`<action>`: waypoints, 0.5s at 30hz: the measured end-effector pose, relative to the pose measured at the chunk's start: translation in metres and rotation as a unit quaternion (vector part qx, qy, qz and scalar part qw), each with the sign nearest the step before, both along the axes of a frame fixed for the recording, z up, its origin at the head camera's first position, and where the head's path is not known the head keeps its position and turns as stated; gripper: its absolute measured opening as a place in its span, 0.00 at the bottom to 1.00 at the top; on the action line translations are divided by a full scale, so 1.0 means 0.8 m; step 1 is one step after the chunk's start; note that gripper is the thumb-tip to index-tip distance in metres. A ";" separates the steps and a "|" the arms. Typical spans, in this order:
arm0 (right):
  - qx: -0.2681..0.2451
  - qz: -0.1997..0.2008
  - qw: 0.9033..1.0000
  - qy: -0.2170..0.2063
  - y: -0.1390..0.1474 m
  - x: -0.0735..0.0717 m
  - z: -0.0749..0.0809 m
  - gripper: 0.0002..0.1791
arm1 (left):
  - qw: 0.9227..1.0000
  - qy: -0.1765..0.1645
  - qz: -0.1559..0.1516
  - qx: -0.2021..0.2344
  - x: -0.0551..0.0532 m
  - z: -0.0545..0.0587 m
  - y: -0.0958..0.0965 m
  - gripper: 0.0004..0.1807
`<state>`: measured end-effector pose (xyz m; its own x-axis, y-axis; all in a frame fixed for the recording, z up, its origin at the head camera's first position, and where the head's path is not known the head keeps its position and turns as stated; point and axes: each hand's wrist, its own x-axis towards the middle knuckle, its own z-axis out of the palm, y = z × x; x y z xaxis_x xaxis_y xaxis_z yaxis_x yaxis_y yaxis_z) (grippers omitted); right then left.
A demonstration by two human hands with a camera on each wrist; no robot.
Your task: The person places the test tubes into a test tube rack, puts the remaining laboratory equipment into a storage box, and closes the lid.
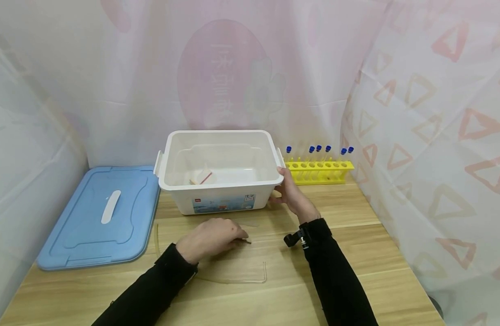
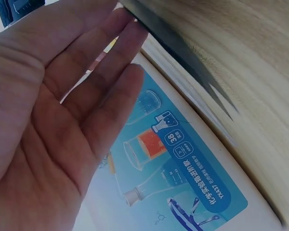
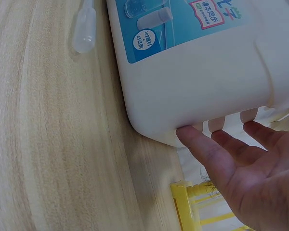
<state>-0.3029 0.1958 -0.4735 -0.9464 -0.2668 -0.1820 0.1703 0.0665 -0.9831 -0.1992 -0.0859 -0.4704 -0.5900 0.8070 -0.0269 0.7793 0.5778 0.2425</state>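
My left hand [image 1: 213, 237] is over the table in front of the white tub [image 1: 221, 186]. Its fingertips pinch dark metal tweezers [image 2: 183, 53], whose two pointed tips show in the left wrist view. The tub has a blue picture label [image 1: 223, 204] on its front, and a small item with a red stripe [image 1: 205, 176] lies inside. At the tub's right side, my right hand [image 1: 292, 194] touches the wall with extended fingertips [image 3: 192, 137]. A plastic dropper [image 3: 85, 31] lies before the tub. Nearer me is a bent clear tube [image 1: 264, 274] joined to flexible tubing [image 1: 213, 280].
On the left lies a blue lid [image 1: 87, 199] with a white handle [image 1: 111, 207]. Behind the right hand stands a yellow rack [image 1: 321, 177] with several blue-capped test tubes. Patterned curtains [image 1: 437, 136] close off the back and sides of the wooden table [image 1: 355, 253].
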 end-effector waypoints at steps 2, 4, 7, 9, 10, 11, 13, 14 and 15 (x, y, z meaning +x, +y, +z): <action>0.000 -0.002 1.000 -0.003 0.000 0.000 0.000 0.49 | 1.000 -0.004 0.006 0.001 -0.001 0.000 0.000 0.05; -0.001 -0.003 1.000 -0.006 0.000 0.000 0.001 0.49 | 1.000 -0.008 0.013 -0.003 0.000 -0.001 -0.001 0.03; 0.001 -0.003 1.000 -0.007 0.000 -0.001 0.001 0.49 | 0.999 -0.022 0.026 -0.008 0.001 0.000 -0.003 0.09; 0.002 -0.002 1.000 -0.007 0.001 -0.001 0.001 0.49 | 0.999 -0.033 0.034 -0.011 0.002 0.000 -0.005 0.12; 0.002 -0.002 1.000 -0.007 0.001 -0.001 0.001 0.49 | 0.999 -0.037 0.037 -0.012 0.003 0.000 -0.006 0.13; 0.002 -0.003 1.000 -0.007 0.001 -0.001 0.001 0.49 | 0.998 -0.041 0.039 -0.013 0.003 0.001 -0.007 0.14; 0.002 -0.004 1.000 -0.008 0.001 0.000 0.001 0.49 | 0.998 -0.046 0.041 -0.015 0.004 0.002 -0.008 0.16; 0.002 -0.004 1.000 -0.009 0.001 0.000 0.001 0.49 | 0.998 -0.049 0.043 -0.016 0.004 0.002 -0.009 0.16; 0.002 -0.005 1.000 -0.010 0.001 0.000 0.001 0.48 | 0.998 -0.052 0.043 -0.016 0.004 0.003 -0.009 0.17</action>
<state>-0.3030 0.1965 -0.4724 -0.9453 -0.2568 -0.2012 0.1898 0.0689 -0.9794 -0.1961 -0.0935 -0.4682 -0.6498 0.7511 -0.1167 0.6981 0.6505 0.2991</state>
